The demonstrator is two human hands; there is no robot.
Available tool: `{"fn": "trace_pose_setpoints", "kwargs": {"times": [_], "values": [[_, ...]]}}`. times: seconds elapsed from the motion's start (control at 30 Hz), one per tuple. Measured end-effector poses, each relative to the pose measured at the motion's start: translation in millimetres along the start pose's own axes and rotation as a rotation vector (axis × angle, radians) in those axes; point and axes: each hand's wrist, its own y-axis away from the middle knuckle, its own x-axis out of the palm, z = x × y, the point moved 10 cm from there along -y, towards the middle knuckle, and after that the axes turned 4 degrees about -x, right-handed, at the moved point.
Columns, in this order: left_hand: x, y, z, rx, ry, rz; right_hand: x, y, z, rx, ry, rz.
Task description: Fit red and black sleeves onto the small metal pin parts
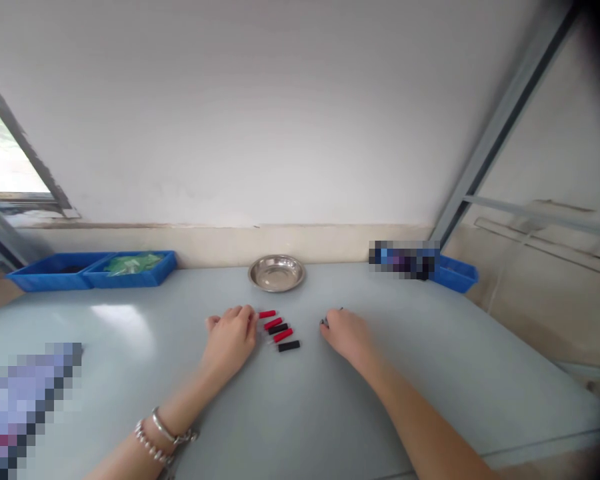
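Several small plug-like pieces, some red (267,314) and some black (289,346), lie in a slanted row on the grey table (300,400). My left hand (230,335) rests just left of the row, fingers curled, fingertips touching the top red piece. My right hand (347,332) lies to the right of the row, fingers curled around a small dark thing at its fingertips that I cannot make out. A bracelet sits on my left wrist.
A round metal dish (277,273) stands behind the row near the wall. Two blue bins (93,271) sit at the back left, one holding green items. Another blue bin (455,274) sits at the back right. A metal frame post rises on the right.
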Motion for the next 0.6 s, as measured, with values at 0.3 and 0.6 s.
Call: {"fn": "trace_pose_setpoints", "kwargs": {"times": [0.3,0.6], "values": [[8.8,-1.5,2.5,-0.007,-0.055,0.054,0.1,-0.9,-1.7,0.012,-0.004,-0.009],[17.5,3.4,-1.3,0.036,-0.064,0.101,-4.1,-2.5,-1.4,0.016,0.036,-0.048]]}}
